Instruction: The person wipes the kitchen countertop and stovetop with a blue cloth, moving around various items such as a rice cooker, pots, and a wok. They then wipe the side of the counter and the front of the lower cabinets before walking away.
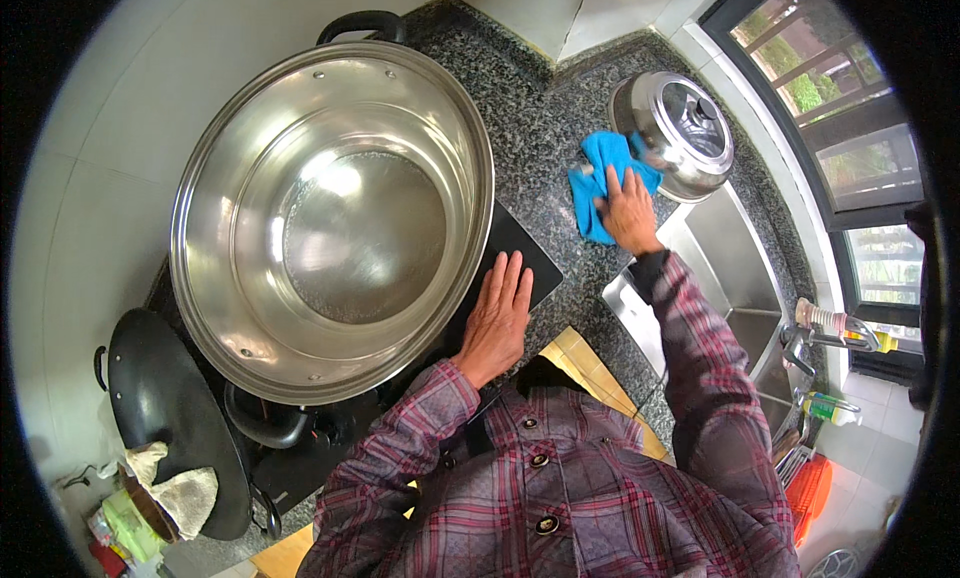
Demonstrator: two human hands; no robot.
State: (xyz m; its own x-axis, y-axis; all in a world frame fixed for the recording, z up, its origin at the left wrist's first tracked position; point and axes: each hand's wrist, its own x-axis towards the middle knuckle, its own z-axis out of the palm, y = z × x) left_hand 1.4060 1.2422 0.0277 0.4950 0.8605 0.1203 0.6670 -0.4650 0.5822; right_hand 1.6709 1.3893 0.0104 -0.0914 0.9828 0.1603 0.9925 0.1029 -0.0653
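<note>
A blue cloth [600, 154] lies bunched on the speckled granite countertop [525, 120], under my right hand [628, 206], whose fingers press on it. Its right edge reaches a steel lid or cover [675, 139] with a glass centre and black knob. My left hand [499, 315] rests flat, fingers extended, on the black glass edge of the cooktop [536, 266] and holds nothing. Just left of that hand stands a large, wide stainless steel pot [367, 233] with black handles. Its flat bottom shows a cloudy, spotted surface; whether it holds water I cannot tell.
At lower left a black wok [172, 428] leans beside the cooktop, with a pale rag [187, 499] near its rim. A steel sink [727, 255] with a faucet [825, 338] lies to the right, below a barred window [817, 82]. Tiled walls border the counter.
</note>
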